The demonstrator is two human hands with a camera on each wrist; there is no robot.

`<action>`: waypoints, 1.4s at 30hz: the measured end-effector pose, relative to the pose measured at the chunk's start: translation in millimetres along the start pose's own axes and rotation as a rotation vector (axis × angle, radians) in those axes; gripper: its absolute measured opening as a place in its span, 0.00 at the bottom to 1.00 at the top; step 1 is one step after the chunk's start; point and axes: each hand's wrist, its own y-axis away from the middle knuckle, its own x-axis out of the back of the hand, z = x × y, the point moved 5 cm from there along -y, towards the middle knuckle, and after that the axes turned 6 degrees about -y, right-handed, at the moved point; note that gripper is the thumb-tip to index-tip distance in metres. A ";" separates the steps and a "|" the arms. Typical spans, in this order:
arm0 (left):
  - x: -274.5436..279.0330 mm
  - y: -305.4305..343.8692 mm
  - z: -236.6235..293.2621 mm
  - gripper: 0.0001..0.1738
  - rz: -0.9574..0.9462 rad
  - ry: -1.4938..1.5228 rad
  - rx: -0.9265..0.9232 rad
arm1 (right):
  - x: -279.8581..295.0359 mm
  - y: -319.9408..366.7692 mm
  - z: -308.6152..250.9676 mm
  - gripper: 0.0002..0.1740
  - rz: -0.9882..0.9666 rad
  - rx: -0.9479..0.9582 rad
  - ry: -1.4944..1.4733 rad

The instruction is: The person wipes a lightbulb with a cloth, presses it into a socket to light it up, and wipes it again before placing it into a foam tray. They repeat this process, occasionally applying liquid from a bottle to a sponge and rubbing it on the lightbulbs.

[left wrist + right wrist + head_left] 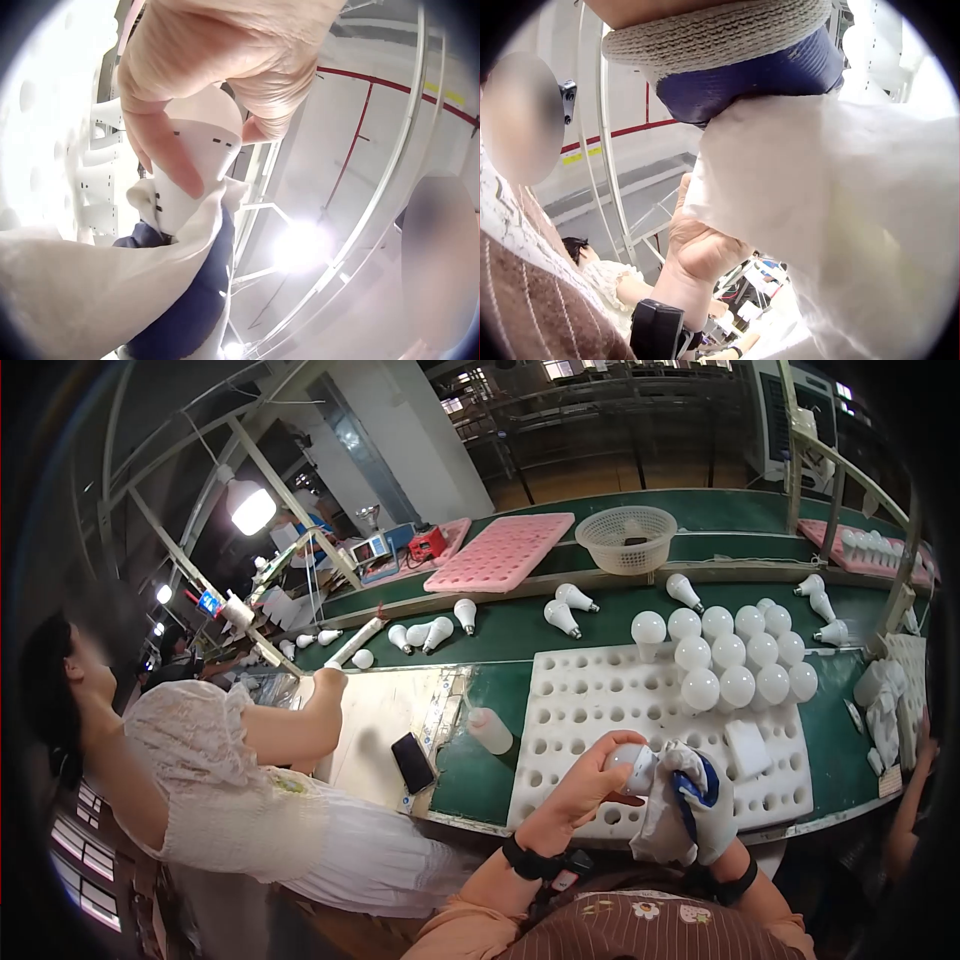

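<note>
My bare left hand (583,788) grips a white LED light bulb (630,764) by its rounded end. In the left wrist view, fingers and thumb curl round the bulb (199,146), whose narrow end points into a white cloth (112,289). My right hand (708,802) wears a white glove with a blue coating and holds the cloth against the bulb's base end. The cloth (772,172) covers most of the right fingers in the right wrist view. Both hands are over the near edge of a white foam tray (560,712) with rows of holes.
Several bulbs (735,685) stand in the tray's right part, beside a white block (747,748). More bulbs (562,618) lie on the green bench behind. A bottle (489,731), phone (412,763), pink tray (502,552) and basket (626,540) are around. Another person (240,790) works at left.
</note>
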 end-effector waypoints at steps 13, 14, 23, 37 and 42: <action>-1.9 -2.2 -14.8 0.24 -0.020 0.065 -0.022 | 9.1 4.5 14.3 0.20 -0.023 0.012 0.094; -1.1 -2.9 -17.7 0.23 0.023 0.059 0.019 | 8.1 4.5 13.9 0.20 -0.023 0.013 0.094; -10.9 4.5 -21.5 0.29 -0.016 0.158 -0.146 | 18.3 4.5 39.5 0.23 0.077 -0.135 -0.198; -6.7 -3.3 -30.8 0.32 0.043 0.274 -0.214 | 6.0 5.3 11.1 0.17 0.083 0.129 0.086; -6.2 -7.2 -29.7 0.27 0.113 0.277 -0.195 | 9.1 5.4 7.8 0.22 -0.005 0.139 0.287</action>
